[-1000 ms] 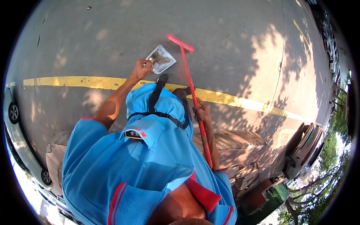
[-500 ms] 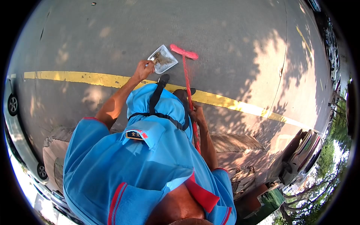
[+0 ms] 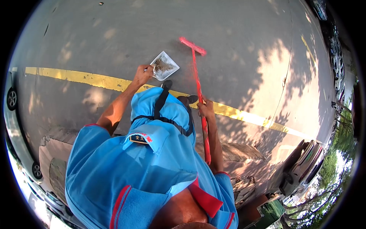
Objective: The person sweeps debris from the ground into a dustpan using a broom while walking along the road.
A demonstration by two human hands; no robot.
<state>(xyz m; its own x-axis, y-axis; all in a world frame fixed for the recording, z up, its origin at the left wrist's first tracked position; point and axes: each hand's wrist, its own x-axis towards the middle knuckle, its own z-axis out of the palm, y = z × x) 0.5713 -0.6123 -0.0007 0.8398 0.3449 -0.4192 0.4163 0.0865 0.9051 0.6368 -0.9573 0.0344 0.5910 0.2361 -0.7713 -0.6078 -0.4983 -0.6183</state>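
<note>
My left hand (image 3: pixel 143 74) is closed round the handle of a white dustpan (image 3: pixel 171 62). Brown debris (image 3: pixel 162 65) lies in the pan, whose open side faces up and to the right. On the right, my right hand (image 3: pixel 206 108) grips the red pole of a broom (image 3: pixel 196 74). The broom's pink-red head (image 3: pixel 192 46) is on the pavement, to the right of the dustpan and not touching it. The pole's lower end passes beside my right forearm.
A yellow line (image 3: pixel 91 79) crosses the pavement by my shoes. Parked cars stand at the left (image 3: pixel 21 133) and at the lower right (image 3: pixel 303 166). A green bin (image 3: pixel 271 213) is at the bottom right. A small scrap (image 3: pixel 100 4) lies far ahead.
The broom head swung toward the dustpan, then moved right and away. My right hand shifted slightly right with the pole. The dustpan stays in my left hand, now slightly lower in view.
</note>
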